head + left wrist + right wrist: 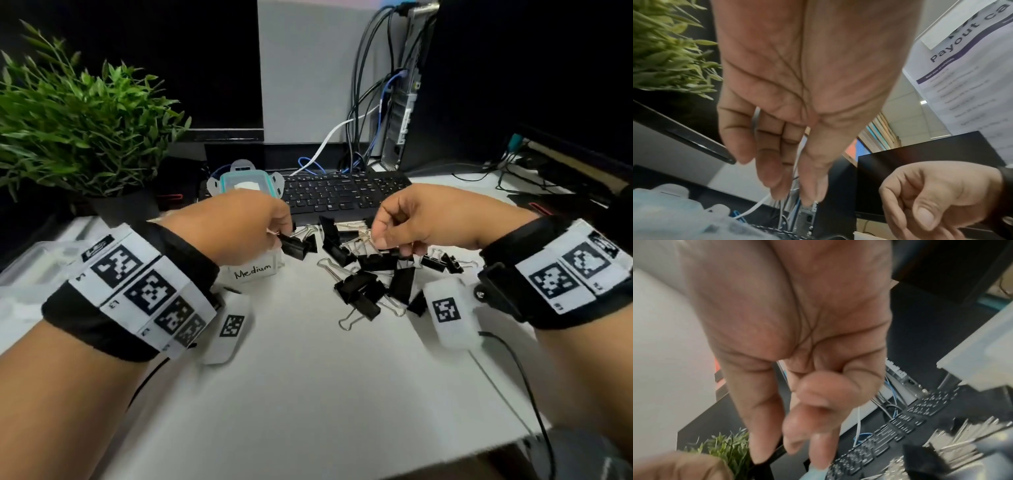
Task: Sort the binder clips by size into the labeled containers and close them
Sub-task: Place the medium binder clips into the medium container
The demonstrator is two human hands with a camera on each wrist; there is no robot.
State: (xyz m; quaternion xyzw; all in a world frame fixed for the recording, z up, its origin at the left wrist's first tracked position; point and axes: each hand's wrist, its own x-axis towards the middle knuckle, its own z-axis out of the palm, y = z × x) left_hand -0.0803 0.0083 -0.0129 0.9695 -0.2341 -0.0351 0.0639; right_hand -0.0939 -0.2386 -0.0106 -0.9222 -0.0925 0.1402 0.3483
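Step in hand: sorting, one clip at a time. The left hand (pixel 239 222) pinches a black binder clip (pixel 296 246) by its wire handle, directly above the container labeled "Medium" (pixel 255 270) on the tabletop (pixel 308 377). The right hand (pixel 407 222) has its fingers curled into the clip pile (pixel 370 274), right of that container; whether its grip has closed on a clip cannot be told. A teal-rimmed lid (pixel 248 183) lies at the far side, near the keyboard (pixel 342 195).

Next move, by judgement: lower the held clip into the Medium container, provided its size matches, then release.
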